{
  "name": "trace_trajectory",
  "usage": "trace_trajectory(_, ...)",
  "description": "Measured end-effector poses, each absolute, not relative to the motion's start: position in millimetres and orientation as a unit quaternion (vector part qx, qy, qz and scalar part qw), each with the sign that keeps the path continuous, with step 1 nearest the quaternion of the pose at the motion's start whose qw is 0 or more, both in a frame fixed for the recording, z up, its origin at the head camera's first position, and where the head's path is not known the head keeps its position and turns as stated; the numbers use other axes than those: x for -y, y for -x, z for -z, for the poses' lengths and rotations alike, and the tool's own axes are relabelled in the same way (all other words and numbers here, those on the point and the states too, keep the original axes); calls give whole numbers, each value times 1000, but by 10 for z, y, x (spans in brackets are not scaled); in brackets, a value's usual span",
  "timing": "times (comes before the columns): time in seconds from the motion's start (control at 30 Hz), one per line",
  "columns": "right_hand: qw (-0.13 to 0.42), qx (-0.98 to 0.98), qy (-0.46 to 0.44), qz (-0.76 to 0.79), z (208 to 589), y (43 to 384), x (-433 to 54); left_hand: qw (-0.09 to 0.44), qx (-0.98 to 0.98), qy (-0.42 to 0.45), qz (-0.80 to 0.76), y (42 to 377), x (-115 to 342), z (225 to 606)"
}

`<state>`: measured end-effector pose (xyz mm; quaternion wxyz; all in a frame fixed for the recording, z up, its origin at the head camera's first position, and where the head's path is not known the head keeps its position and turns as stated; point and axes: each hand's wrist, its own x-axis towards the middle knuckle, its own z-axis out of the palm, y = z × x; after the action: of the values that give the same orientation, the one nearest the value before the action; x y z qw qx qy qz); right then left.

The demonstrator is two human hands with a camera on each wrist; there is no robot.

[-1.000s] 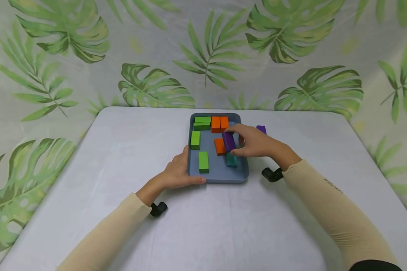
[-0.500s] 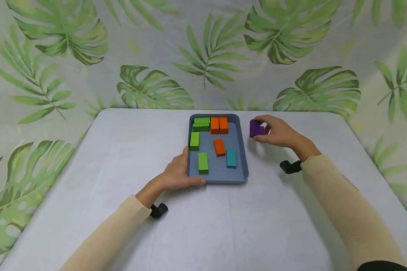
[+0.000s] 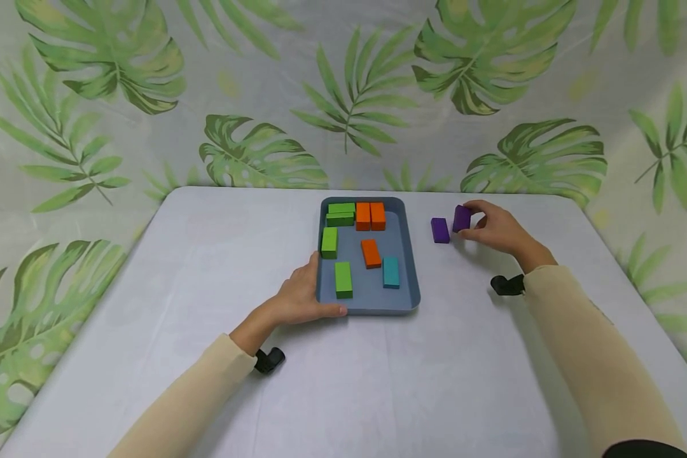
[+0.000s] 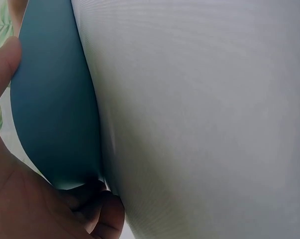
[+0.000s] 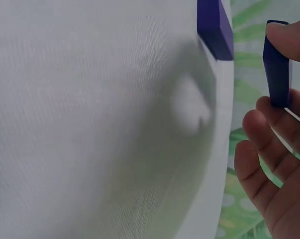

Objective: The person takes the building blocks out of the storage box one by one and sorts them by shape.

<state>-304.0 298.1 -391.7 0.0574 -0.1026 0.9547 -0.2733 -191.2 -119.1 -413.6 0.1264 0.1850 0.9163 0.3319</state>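
Observation:
In the head view my right hand (image 3: pixel 497 230) pinches a purple block (image 3: pixel 462 218) between thumb and fingers, just above the table to the right of the tray. The right wrist view shows this block (image 5: pixel 277 74) held off the surface, apart from a second purple block (image 3: pixel 440 230) that lies on the table. My left hand (image 3: pixel 301 294) holds the blue-grey tray (image 3: pixel 375 304) at its near left corner, thumb along the front edge and fingers at the left side. In the left wrist view those fingers curl against the tray wall (image 4: pixel 55 94).
Inside the tray are several green blocks (image 3: pixel 343 280), two orange blocks side by side (image 3: pixel 370 216), another orange block (image 3: pixel 371 254) and a teal block (image 3: pixel 391 272). A white cloth covers the table (image 3: pixel 217 254). A leaf-print curtain (image 3: pixel 343 95) hangs behind its far edge.
My right hand has carried the purple block from above the tray rightward, past the other purple block, which is now in full view. The left hand and tray have stayed put.

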Motion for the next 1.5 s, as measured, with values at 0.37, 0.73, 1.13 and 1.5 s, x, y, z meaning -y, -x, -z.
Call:
trace_trajectory(0.37, 78, -949, 120, 280, 3917, 3113, -3053, 126, -917, -185, -329, 1946, 1169, 4118)
trace_trajectory(0.73, 81, -944, 129, 291, 3986, 3236, -2878, 124, -922, -162, -330, 1879, 1316, 4106)
trace_trajectory(1.13, 83, -945, 128, 290, 4048, 3247, -2856, 124, -920, -160, -336, 1842, 1333, 4155)
trace_trajectory(1.5, 91, -952, 103, 275, 4041, 3122, -3036, 123, -918, -182, -331, 1883, 1198, 4171)
